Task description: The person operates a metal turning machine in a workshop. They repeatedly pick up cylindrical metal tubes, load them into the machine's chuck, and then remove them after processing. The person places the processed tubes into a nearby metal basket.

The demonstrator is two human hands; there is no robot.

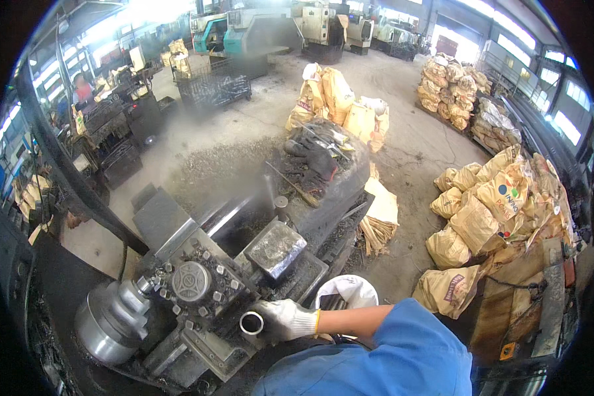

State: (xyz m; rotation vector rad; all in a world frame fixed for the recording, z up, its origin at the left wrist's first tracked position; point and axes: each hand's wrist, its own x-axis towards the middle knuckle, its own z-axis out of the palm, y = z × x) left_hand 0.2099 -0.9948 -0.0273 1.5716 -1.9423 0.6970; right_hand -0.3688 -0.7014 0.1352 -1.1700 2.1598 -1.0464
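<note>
My right hand (285, 319), in a white knit glove darkened with grime, reaches in from the lower right. Its fingers are closed around a short metal tube (251, 323), whose round open end faces up. Just left of that hand stands a lathe's square tool post (191, 282), with several bolts around its round cap. Farther left is the shiny lathe chuck (114, 323) with stepped jaws. A small bright part (145, 284) sits at the chuck's jaws, near the tool post. My left hand is out of sight.
A white bucket (360, 290) stands behind my right forearm, with metal pieces inside. Dark gloves (310, 160) and a brush (303, 193) lie on the machine's far end. Filled sacks (475, 221) are piled at right. Metal shavings (224, 165) cover the floor beyond.
</note>
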